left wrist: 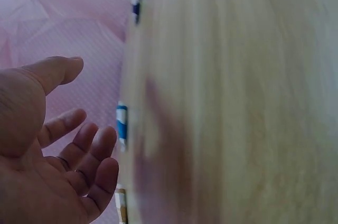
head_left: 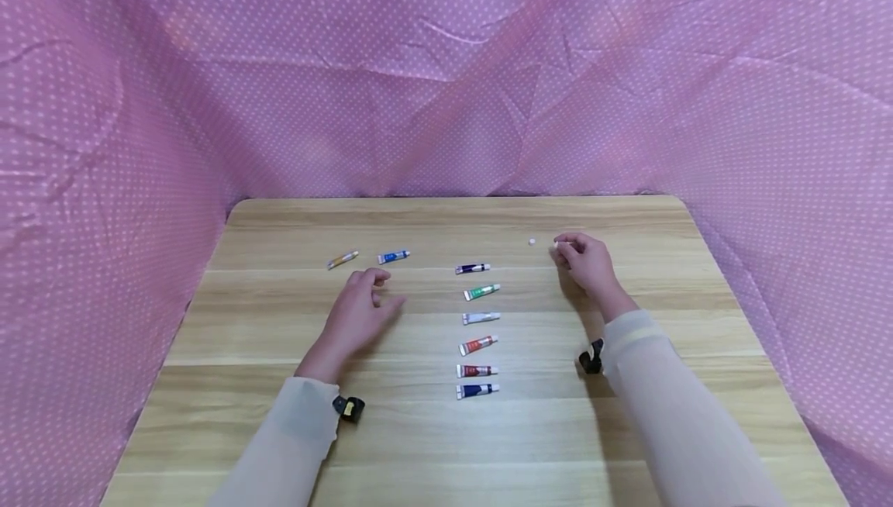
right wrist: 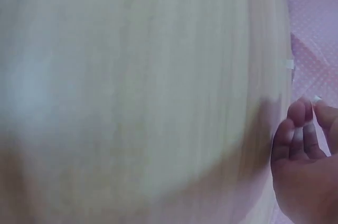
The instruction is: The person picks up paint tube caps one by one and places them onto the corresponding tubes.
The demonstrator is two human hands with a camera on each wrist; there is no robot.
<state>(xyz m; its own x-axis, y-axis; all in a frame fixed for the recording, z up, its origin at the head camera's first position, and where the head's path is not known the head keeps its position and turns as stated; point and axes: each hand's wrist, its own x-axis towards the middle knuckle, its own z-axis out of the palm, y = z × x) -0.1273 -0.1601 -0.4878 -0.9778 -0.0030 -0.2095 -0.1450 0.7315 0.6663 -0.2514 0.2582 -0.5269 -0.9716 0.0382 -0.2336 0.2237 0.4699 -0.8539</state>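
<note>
On the near half of the tabletop [head_left: 418,445], I see two pale sleeves reach in, a small black clip showing at each wrist. Just beyond them a column of six paint tubes runs away from me down the middle: dark blue [head_left: 477,391] nearest, then dark red [head_left: 477,370], red-orange [head_left: 477,345], white [head_left: 480,318], green [head_left: 482,291] and navy [head_left: 472,267] farthest. All lie crosswise and evenly spaced, which reads to me as deliberate sorting.

The left hand [head_left: 357,313] hovers low left of the column, its fingers [left wrist: 87,155] loosely spread and holding nothing, as the left wrist view confirms. Farther out on that side lie two tubes apart from the row, a blue one [head_left: 394,256] just past the fingertips and a yellow-orange one [head_left: 343,260] further left.

On the far right, the right hand [head_left: 586,263] has its fingers drawn together on what seems a small white cap [head_left: 556,244], pinched at the tips; a second white speck [head_left: 532,242] sits just left of it on the wood.

The right wrist view is badly blurred, showing only fingertips [right wrist: 296,123] and pale wood. Pink dotted cloth [head_left: 446,73] walls in the scene.
</note>
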